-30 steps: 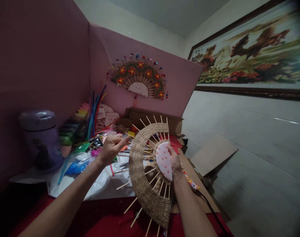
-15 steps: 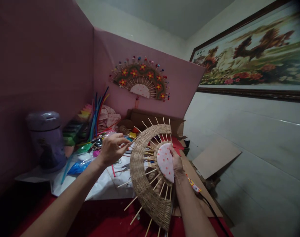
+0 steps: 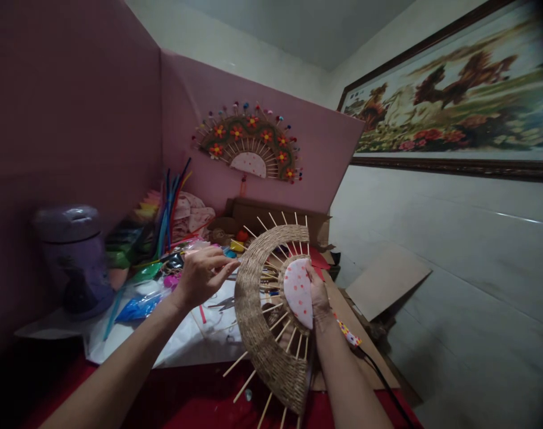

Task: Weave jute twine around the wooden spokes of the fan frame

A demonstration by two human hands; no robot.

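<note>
A half-round fan (image 3: 253,298) woven from brown twine over thin wooden sticks is held upright on its side, its bare stick ends pointing left. My right hand (image 3: 319,292) grips it at the straight edge of its white half-disc (image 3: 298,292) with red dots; the fingers are partly hidden behind the disc. At the outer left rim, the thumb and forefinger of my left hand (image 3: 204,274) are pinched together where a stick sticks out. That stick's end is mostly covered by the fingers.
A finished fan with orange flowers (image 3: 244,143) hangs on the pink panel (image 3: 325,155). Craft supplies, pipe cleaners (image 3: 170,208), a blue packet (image 3: 139,307) and scissors (image 3: 226,304) lie on the white sheet (image 3: 177,351). A purple bottle (image 3: 74,262) stands left; cardboard (image 3: 390,280) leans right.
The camera view has shifted slightly, moving the background left. My left hand has turned a little at the rim, still pinched. My right hand keeps its hold on the fan.
</note>
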